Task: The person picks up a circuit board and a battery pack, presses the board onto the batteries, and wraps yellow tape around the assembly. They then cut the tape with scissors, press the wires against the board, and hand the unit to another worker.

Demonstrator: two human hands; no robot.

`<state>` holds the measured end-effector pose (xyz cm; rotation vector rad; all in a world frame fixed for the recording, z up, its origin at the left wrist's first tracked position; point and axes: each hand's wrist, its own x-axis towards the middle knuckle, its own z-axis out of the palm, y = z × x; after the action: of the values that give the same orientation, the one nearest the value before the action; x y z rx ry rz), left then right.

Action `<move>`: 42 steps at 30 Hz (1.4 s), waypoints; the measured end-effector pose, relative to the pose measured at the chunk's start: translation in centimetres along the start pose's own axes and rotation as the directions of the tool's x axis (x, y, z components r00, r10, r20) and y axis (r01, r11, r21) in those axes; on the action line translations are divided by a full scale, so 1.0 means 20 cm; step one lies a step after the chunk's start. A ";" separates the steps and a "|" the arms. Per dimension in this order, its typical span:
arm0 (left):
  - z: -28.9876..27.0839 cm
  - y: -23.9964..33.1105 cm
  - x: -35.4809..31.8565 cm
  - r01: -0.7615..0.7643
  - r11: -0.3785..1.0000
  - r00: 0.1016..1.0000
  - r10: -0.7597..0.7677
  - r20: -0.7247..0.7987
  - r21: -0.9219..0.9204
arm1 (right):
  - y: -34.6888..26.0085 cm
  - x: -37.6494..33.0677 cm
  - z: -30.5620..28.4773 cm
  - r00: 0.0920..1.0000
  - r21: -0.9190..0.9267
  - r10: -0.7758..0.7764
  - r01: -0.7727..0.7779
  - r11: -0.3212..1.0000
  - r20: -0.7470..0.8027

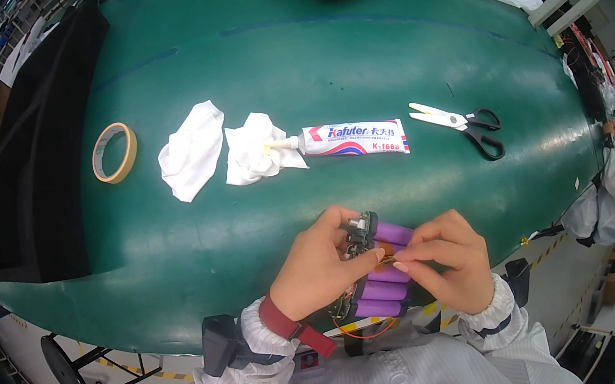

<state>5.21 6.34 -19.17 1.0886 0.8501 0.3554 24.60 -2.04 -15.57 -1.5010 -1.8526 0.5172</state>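
The purple battery pack (383, 291) lay between the hands, its row of cells running away from the body, each cell crosswise. The left hand (314, 266) gripped its circuit-board side; the right hand (452, 260) pinched a thin piece (389, 260), kind unclear. Beyond them, a white tube (355, 140), contents hidden, rested nozzle-on-cloth (256, 160) upon the green table (249, 224).

Left to right on the tabletop (227, 70): tape (131, 147), first cloth (193, 153), second cloth (252, 160), tube (357, 140), scissors (457, 121). The tube's nozzle (287, 144) lies on the second cloth. Nearer, a battery pack (383, 291) sits between left hand (318, 265) and right hand (451, 262).
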 end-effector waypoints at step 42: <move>-0.01 0.04 -0.01 0.053 0.998 0.998 -0.055 0.033 0.044 | -0.07 0.10 0.02 0.989 -0.119 0.104 -0.091 0.989 0.102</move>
<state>4.99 6.69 -18.45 1.1067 0.8589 0.2738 23.18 -0.46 -14.25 -1.6758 -1.9265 0.5568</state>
